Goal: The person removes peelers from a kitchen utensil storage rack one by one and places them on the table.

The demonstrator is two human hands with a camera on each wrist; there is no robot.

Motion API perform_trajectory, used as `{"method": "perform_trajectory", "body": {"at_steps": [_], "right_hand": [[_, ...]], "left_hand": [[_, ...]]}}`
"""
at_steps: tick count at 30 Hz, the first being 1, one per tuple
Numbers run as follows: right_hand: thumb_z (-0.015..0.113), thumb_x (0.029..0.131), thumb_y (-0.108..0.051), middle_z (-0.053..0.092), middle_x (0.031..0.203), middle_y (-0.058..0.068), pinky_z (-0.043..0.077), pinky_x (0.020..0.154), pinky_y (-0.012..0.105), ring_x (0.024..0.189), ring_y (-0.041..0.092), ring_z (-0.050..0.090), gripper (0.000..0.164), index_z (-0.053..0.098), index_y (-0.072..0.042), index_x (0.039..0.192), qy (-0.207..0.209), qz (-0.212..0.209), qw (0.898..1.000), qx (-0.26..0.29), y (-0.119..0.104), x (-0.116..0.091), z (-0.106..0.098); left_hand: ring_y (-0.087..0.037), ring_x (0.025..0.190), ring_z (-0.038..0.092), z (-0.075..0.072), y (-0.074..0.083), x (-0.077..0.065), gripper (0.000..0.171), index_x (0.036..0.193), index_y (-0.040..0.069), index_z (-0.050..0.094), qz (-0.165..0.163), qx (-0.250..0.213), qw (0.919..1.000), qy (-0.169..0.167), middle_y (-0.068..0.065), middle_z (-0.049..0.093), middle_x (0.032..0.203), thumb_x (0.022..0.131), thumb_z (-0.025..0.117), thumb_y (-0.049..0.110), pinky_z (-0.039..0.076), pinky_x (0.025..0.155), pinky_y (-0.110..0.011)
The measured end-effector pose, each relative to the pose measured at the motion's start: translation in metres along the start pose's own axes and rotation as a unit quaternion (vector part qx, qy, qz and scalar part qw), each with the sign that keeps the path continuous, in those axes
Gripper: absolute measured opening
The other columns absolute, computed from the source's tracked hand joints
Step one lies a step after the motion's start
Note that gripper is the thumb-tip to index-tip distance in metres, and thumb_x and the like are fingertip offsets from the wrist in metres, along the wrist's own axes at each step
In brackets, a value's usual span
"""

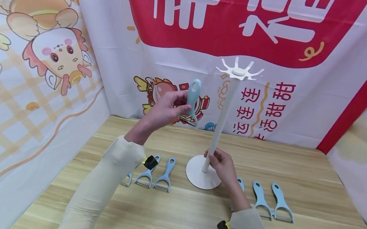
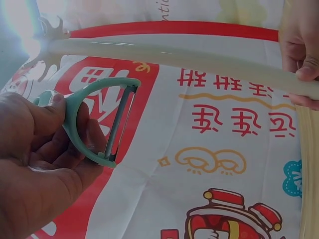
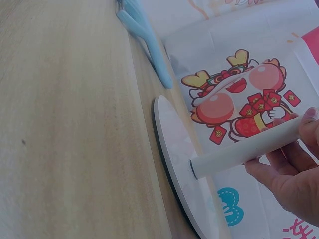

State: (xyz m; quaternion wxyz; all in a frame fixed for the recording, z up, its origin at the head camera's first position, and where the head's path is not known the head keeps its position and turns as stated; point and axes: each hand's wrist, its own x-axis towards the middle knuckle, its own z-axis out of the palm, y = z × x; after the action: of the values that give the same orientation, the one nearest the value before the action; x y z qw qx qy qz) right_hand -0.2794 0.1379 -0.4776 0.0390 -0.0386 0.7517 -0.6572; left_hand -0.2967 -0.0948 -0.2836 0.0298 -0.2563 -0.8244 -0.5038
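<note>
A light blue-green peeler point(image 1: 193, 97) is pinched in my left hand point(image 1: 167, 109), raised to the left of a white stand. Its handle with the hanging hole points up and the blade end hangs down; the left wrist view shows the peeler's blade point(image 2: 119, 124) clearly. My right hand point(image 1: 224, 167) grips the white stand's pole point(image 1: 219, 129) low down, just above its round base point(image 1: 197, 172). In the right wrist view, the fingers curl round the pole point(image 3: 239, 154). At the pole's top spreads a ring of several white hooks point(image 1: 239, 72), apart from the peeler.
Several blue peelers point(image 1: 165, 176) lie on the wooden table point(image 1: 173, 214) left of the base, partly behind the left sleeve. More peelers point(image 1: 280, 201) lie to the right, one partly behind the right forearm. A printed cloth point(image 1: 181, 69) hangs behind the stand.
</note>
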Motion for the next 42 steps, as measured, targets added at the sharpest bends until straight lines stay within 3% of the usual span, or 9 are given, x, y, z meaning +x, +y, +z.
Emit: {"method": "perform_trajectory", "body": {"at_steps": [19, 26, 34, 42], "right_hand": [[0.051, 0.104, -0.01, 0.065, 0.121, 0.016, 0.047, 0.105, 0.046, 0.128, 0.031, 0.057, 0.022, 0.063, -0.004, 0.121, -0.007, -0.002, 1.0, 0.004, 0.001, 0.001, 0.0], [0.051, 0.104, -0.011, 0.065, 0.122, 0.016, 0.047, 0.105, 0.047, 0.129, 0.031, 0.057, 0.025, 0.061, 0.0, 0.124, -0.007, -0.001, 1.0, 0.0, 0.001, 0.001, -0.001], [0.051, 0.104, -0.012, 0.065, 0.122, 0.016, 0.046, 0.106, 0.047, 0.13, 0.032, 0.056, 0.021, 0.064, -0.005, 0.119, -0.005, 0.006, 1.0, 0.001, 0.0, 0.0, -0.001], [0.051, 0.104, -0.01, 0.064, 0.122, 0.016, 0.047, 0.105, 0.046, 0.13, 0.032, 0.056, 0.022, 0.063, -0.004, 0.121, -0.007, 0.008, 1.0, 0.004, -0.002, -0.001, 0.0]], "left_hand": [[-0.027, 0.097, 0.068, -0.002, -0.025, -0.022, 0.022, 0.117, 0.0, 0.064, -0.042, -0.031, 0.9986, -0.006, -0.018, 0.066, 0.109, 0.097, 0.062, 0.005, 0.06, 0.087, -0.037], [-0.024, 0.096, 0.068, -0.003, -0.04, -0.032, 0.023, 0.119, -0.001, 0.064, -0.064, -0.031, 0.9975, -0.003, -0.018, 0.067, 0.109, 0.097, 0.062, 0.006, 0.06, 0.088, -0.041], [-0.024, 0.097, 0.066, -0.003, -0.057, -0.046, 0.02, 0.116, -0.002, 0.065, -0.107, -0.036, 0.9936, 0.003, -0.02, 0.066, 0.11, 0.097, 0.061, 0.005, 0.06, 0.087, -0.04], [-0.021, 0.093, 0.066, -0.006, -0.073, -0.057, 0.02, 0.116, -0.003, 0.064, -0.117, -0.026, 0.9928, 0.002, -0.019, 0.066, 0.107, 0.098, 0.06, 0.005, 0.061, 0.082, -0.035]]}}
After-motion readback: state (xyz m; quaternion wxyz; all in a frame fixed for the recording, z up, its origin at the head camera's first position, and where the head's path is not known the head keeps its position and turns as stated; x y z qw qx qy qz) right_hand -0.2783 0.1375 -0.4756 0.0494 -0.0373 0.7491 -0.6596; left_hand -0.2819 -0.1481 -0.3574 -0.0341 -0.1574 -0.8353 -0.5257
